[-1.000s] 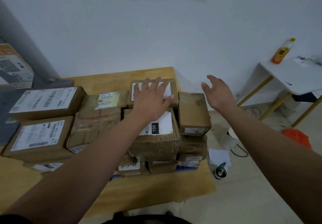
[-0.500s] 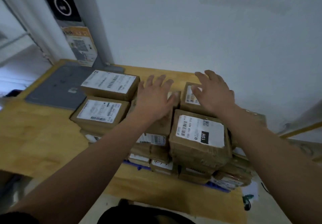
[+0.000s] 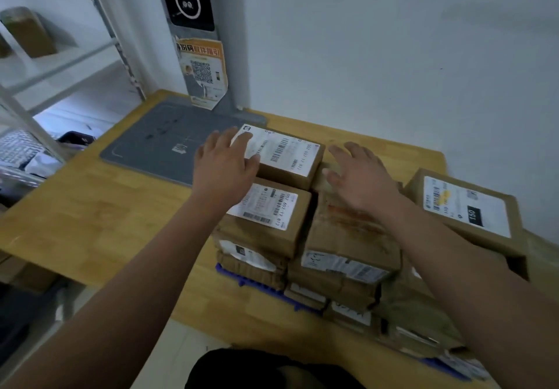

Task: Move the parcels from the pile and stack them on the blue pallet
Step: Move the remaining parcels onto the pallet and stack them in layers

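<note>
Your left hand (image 3: 225, 168) lies with fingers straight and spread on the left end of the far labelled parcel (image 3: 292, 159). That parcel tops the cardboard parcel stack (image 3: 341, 237) on the blue pallet (image 3: 252, 282). Your right hand (image 3: 360, 177), fingers also spread, hovers just beside the parcel's right end; whether it touches is unclear. The pallet rests on the wooden table (image 3: 90, 213), near a grey scanner pad (image 3: 160, 143).

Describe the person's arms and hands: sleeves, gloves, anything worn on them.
The left arm and right arm are bare as far as the frame shows; no sleeve reaches into view. The left hand and right hand wear no gloves, and no watch, bracelet or ring shows. The only clothing visible is a dark garment at the bottom edge.
</note>
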Demonstrator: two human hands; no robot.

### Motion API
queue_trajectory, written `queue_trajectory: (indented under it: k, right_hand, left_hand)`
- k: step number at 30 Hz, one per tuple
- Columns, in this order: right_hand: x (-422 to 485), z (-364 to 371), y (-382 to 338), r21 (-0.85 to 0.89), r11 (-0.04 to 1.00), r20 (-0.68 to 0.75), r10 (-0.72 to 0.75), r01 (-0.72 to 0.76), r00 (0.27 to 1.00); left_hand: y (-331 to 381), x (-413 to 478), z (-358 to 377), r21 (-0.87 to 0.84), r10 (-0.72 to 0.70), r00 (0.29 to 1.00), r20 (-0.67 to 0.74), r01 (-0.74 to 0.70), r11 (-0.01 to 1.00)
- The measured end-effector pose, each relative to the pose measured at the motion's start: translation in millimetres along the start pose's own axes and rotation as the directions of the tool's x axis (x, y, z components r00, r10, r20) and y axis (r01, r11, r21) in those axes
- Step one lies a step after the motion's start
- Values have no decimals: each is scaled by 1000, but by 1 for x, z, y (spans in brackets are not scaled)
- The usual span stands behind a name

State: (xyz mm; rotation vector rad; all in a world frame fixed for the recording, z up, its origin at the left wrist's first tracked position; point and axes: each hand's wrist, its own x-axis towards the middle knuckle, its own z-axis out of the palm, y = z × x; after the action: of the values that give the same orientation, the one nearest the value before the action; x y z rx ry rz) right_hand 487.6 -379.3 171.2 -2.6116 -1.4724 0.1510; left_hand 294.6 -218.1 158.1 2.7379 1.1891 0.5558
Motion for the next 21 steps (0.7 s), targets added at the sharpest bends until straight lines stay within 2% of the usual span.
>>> queue_trajectory:
  k: [4, 8, 12, 15, 18, 21]
  right_hand:
    - [26, 9, -29, 4, 999, 16, 39, -39, 999]
    - [45, 18, -45, 83, 990, 59, 114, -118, 992]
    - [58, 24, -55, 200, 953, 89, 215, -229, 972]
    - [60, 29, -59, 209, 943, 77, 249, -260, 965]
    - [58, 32, -61, 188, 946, 73, 255, -265, 964]
    - [56, 32, -62, 206, 944, 75, 248, -258, 966]
  left_hand:
    - [-37, 23, 6, -50, -42, 997, 57, 45, 998]
    - [-56, 40, 18, -210, -82, 977, 196, 124, 970]
    - [-65, 48, 28, -321, -25, 957, 290, 122, 939]
    - [-69, 48, 36, -338, 22, 956, 291, 81, 938]
    - [-74, 46, 43, -260, 64, 968, 244, 2, 966]
    - [-77, 44, 45, -280, 75, 972, 221, -11, 960]
